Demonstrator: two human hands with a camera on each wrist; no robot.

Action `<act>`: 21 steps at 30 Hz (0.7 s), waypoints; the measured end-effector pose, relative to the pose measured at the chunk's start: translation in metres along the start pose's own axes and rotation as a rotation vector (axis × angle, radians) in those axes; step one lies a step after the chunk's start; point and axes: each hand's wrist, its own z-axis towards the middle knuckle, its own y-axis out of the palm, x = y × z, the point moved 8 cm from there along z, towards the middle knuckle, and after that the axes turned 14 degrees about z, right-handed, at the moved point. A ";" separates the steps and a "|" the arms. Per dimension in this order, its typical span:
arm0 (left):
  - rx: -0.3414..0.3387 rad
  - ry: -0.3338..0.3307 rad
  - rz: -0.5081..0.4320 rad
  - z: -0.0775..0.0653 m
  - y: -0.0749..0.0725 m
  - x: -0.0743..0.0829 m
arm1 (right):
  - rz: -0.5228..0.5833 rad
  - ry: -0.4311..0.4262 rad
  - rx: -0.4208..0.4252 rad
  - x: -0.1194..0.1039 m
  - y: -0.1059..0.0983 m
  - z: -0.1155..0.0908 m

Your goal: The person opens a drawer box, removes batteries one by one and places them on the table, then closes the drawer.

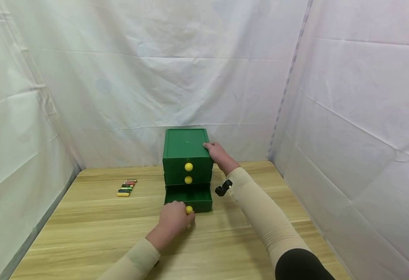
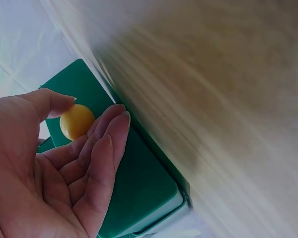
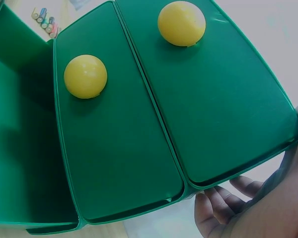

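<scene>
A green drawer cabinet (image 1: 186, 143) with three drawers stands on the table, a round yellow knob on each front. The bottom drawer (image 1: 202, 206) is pulled out, and its inside looks bare. My left hand (image 1: 174, 218) is at that drawer's front, thumb and fingers around its yellow knob (image 2: 77, 121). The middle drawer (image 3: 121, 148) and top drawer (image 3: 228, 99) are closed. My right hand (image 1: 219, 153) holds the cabinet's upper right side, its thumb over the top edge and its fingers (image 3: 221, 203) along the side wall.
Left of the cabinet, several small coloured cylinders that look like batteries (image 1: 125, 188) lie in a row on the wooden table (image 1: 96, 229). White cloth walls (image 1: 190, 85) enclose the back and both sides.
</scene>
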 end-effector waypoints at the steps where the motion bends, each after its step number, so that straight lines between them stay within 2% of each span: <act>1: -0.001 -0.002 -0.005 0.001 0.000 -0.001 | -0.001 -0.002 0.002 0.000 0.000 0.000; 5: 0.005 0.001 -0.025 0.005 0.000 -0.001 | 0.001 -0.009 0.007 -0.002 -0.001 0.001; 13: 0.020 0.000 0.002 0.010 0.001 -0.002 | 0.003 -0.001 0.007 0.000 -0.002 0.002; 21: 0.006 -0.005 -0.013 0.018 0.004 -0.004 | 0.012 -0.006 0.005 0.000 -0.002 0.002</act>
